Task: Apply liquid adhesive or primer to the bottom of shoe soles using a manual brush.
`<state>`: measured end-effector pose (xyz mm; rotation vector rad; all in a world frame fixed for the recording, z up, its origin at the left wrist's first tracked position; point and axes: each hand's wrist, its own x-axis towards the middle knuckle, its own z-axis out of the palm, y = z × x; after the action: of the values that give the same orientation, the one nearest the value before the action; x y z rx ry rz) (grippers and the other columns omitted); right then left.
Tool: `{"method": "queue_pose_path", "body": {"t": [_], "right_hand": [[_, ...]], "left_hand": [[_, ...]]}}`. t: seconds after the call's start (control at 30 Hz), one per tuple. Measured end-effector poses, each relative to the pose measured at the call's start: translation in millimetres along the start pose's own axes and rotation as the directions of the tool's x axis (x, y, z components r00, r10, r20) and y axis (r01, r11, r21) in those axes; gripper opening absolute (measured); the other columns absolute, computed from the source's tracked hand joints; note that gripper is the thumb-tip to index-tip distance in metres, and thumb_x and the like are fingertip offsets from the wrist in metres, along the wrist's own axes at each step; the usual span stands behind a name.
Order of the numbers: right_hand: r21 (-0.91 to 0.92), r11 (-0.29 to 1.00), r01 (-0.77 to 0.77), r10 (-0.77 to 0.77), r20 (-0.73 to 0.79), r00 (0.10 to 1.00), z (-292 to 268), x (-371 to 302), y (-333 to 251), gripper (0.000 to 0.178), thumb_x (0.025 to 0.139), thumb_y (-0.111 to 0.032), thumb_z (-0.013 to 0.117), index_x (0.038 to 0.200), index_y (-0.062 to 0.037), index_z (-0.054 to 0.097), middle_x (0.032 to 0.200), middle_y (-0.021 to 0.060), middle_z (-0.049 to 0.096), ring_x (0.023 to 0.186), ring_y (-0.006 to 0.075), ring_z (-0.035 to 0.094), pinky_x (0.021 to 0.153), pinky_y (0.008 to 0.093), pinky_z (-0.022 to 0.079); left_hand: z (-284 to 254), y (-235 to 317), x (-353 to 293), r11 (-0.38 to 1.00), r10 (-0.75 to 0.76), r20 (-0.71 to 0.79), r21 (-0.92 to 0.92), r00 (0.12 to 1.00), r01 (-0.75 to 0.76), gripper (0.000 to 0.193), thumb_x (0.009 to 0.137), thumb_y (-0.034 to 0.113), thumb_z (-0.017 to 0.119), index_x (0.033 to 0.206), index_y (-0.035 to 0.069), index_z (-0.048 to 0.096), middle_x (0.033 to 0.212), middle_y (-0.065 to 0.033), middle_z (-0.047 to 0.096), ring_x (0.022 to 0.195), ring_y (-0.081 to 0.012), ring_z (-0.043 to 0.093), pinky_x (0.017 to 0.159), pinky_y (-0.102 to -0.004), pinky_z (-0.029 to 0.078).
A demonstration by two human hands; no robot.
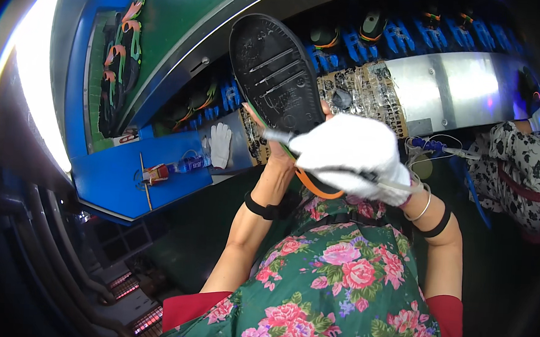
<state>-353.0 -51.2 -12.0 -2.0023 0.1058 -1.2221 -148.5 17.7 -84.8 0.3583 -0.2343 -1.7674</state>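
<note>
A black sandal sole point(280, 76) is held up with one broad ridged face toward me. My bare left hand point(276, 149) is closed around its heel part from behind, with fingertips showing at both edges. An orange strap point(315, 187) hangs below it, in front of my waist. My right hand point(353, 150), in a white glove, is closed on a slim grey tool point(277, 135) whose tip lies over the sole's near left edge. What kind of tool it is cannot be made out. A thin pale cord runs by my right wrist.
A blue side table point(108, 183) holds a bottle point(190, 163) and a white glove point(220, 146). Behind, blue holders point(398, 35) with several sandals line a metal bench point(445, 86) partly covered in taped cardboard point(367, 91). A co-worker's patterned sleeve point(508, 158) is at the right.
</note>
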Motion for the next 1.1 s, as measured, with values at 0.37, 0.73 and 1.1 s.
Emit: {"method": "queue_pose_path", "body": {"t": [0.37,0.73,1.1], "right_hand": [[0.042,0.994,-0.104,0.106,-0.036,0.994,6.6,-9.1,-8.4,0.033,0.084,-0.01,0.082,0.117,-0.01,0.078,0.111,0.0076,0.079,0.098,0.0252,0.076,0.085,0.0355,0.062],[0.106,0.977,-0.187,0.197,-0.094,0.976,9.5,-19.4,-13.2,0.026,0.079,-0.004,0.084,0.104,-0.0081,0.081,0.113,0.0085,0.079,0.097,0.0254,0.076,0.085,0.0368,0.06],[0.154,0.972,-0.179,0.185,-0.026,0.982,8.3,-34.1,-15.0,0.038,0.079,-0.004,0.082,0.116,-0.0089,0.078,0.118,0.0099,0.078,0.103,0.0269,0.075,0.085,0.0375,0.061]], "left_hand": [[26.4,4.1,4.5,1.0,0.006,0.049,0.021,0.999,-0.007,0.126,0.064,0.105,0.048,0.128,-0.004,0.056,0.111,-0.0209,0.066,0.109,-0.0336,0.065,0.095,-0.048,0.059],[9.8,15.3,6.6,0.992,0.091,-0.048,0.093,0.995,-0.086,0.131,0.063,0.108,0.042,0.129,-0.004,0.059,0.113,-0.0219,0.066,0.101,-0.0348,0.065,0.087,-0.0501,0.058],[15.9,24.2,9.4,0.983,0.104,-0.046,0.155,0.994,-0.096,0.127,0.067,0.107,0.039,0.136,0.002,0.055,0.118,-0.0223,0.064,0.1,-0.0376,0.066,0.082,-0.0549,0.06]]}}
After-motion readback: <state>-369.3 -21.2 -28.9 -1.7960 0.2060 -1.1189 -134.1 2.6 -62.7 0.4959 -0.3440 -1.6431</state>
